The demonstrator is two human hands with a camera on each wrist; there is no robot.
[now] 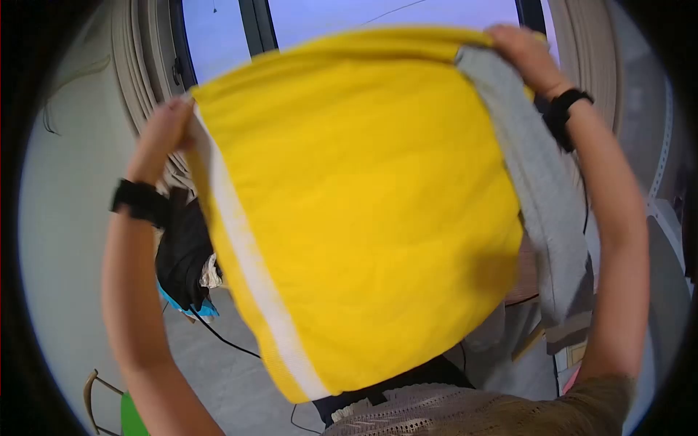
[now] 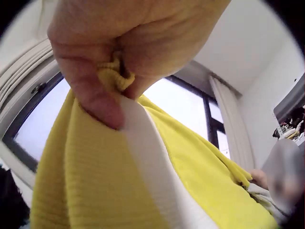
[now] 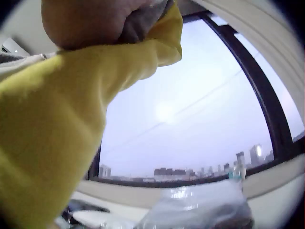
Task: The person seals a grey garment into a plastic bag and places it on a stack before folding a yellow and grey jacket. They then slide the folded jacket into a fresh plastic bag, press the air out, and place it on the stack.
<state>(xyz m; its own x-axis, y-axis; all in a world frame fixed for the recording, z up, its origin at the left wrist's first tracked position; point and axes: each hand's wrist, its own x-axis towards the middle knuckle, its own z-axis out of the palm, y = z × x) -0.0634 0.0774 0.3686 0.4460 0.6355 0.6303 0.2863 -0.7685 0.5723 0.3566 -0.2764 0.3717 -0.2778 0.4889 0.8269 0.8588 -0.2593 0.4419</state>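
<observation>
A yellow sweatshirt [image 1: 371, 211] is held up, spread between both hands in front of the body. Along its left side runs a ribbed edge with a white stripe [image 1: 243, 240]; on the right hangs a grey sleeve-like part [image 1: 531, 174]. My left hand [image 1: 166, 132] pinches the upper left corner, and the left wrist view shows thumb and fingers closed on the ribbed fabric [image 2: 95, 167] beside the stripe. At the upper right, my right hand [image 1: 527, 58] grips bunched yellow and grey cloth, its fingers partly hidden in the right wrist view.
Behind the cloth stands a window [image 1: 392, 18] with beige curtains [image 1: 142, 65]. Dark clothing [image 1: 182, 251] lies at the left, above the grey floor [image 1: 225, 363]. A green chair [image 1: 131, 414] is at lower left. Clear plastic wrapping [image 3: 195, 205] lies near the sill.
</observation>
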